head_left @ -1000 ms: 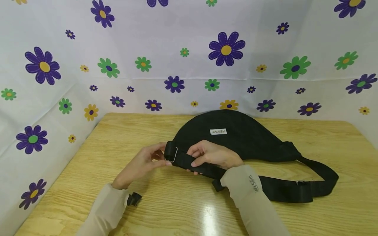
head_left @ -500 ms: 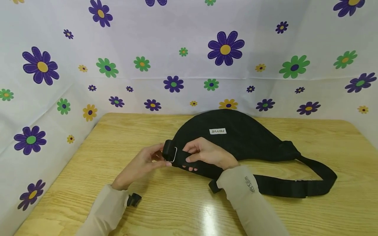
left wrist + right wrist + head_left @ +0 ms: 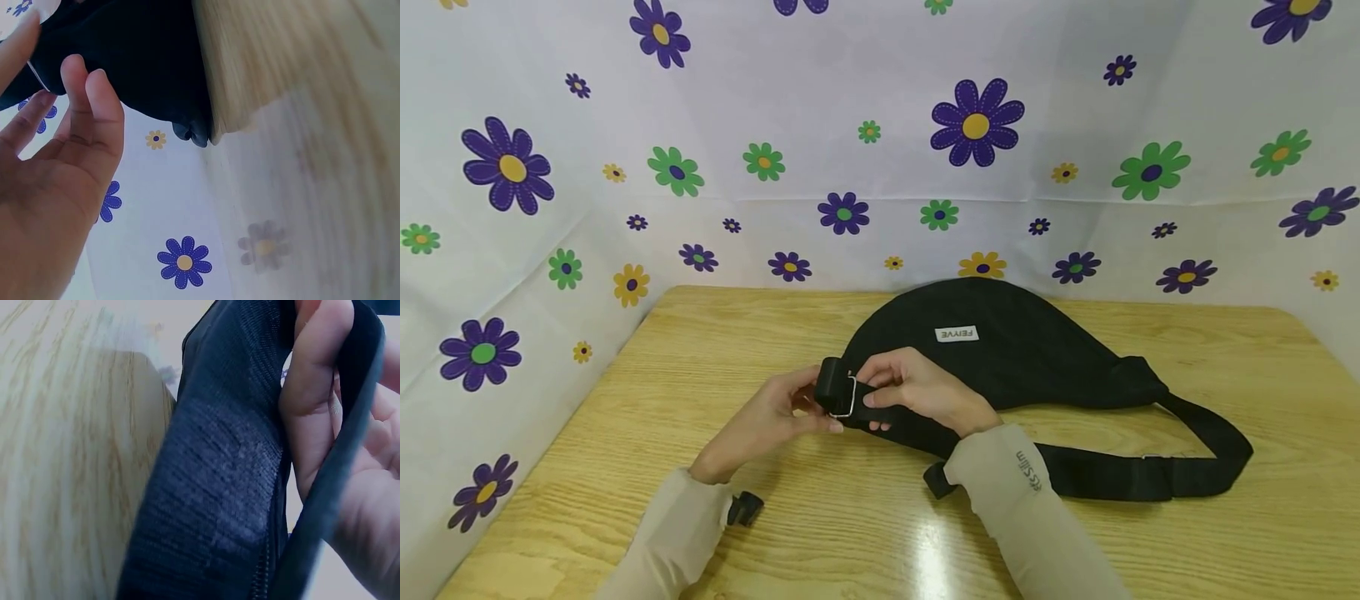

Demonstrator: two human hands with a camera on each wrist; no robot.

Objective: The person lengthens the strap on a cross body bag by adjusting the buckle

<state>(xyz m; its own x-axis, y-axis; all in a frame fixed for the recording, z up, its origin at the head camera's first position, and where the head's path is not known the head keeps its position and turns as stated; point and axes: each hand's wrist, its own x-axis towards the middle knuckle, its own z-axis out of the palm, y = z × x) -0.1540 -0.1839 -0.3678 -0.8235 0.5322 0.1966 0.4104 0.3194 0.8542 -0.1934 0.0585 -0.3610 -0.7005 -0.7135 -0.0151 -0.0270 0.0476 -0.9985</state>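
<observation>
A black sling bag (image 3: pixel 1000 342) with a small white label (image 3: pixel 957 333) lies flat on the table. Its wide strap (image 3: pixel 1097 473) runs along the near side. At the bag's left end my left hand (image 3: pixel 756 429) pinches a folded strap loop (image 3: pixel 831 383) beside a thin metal buckle (image 3: pixel 853 398). Just right of that buckle, my right hand (image 3: pixel 928 396) grips the strap, thumb on top and fingers beneath. In the right wrist view, the strap (image 3: pixel 340 462) passes across the curled fingers, and the bag's zipper (image 3: pixel 261 575) shows alongside.
The wooden table (image 3: pixel 700 333) backs onto a white cloth (image 3: pixel 737 100) printed with flowers. A slider (image 3: pixel 1157 477) sits on the strap's right part. Small black wrist devices (image 3: pixel 745 508) stick out from both sleeves.
My right hand has slid left along the strap, closer to the buckle. The strap's right part has shifted slightly left and up. My left hand stays nearly in place.
</observation>
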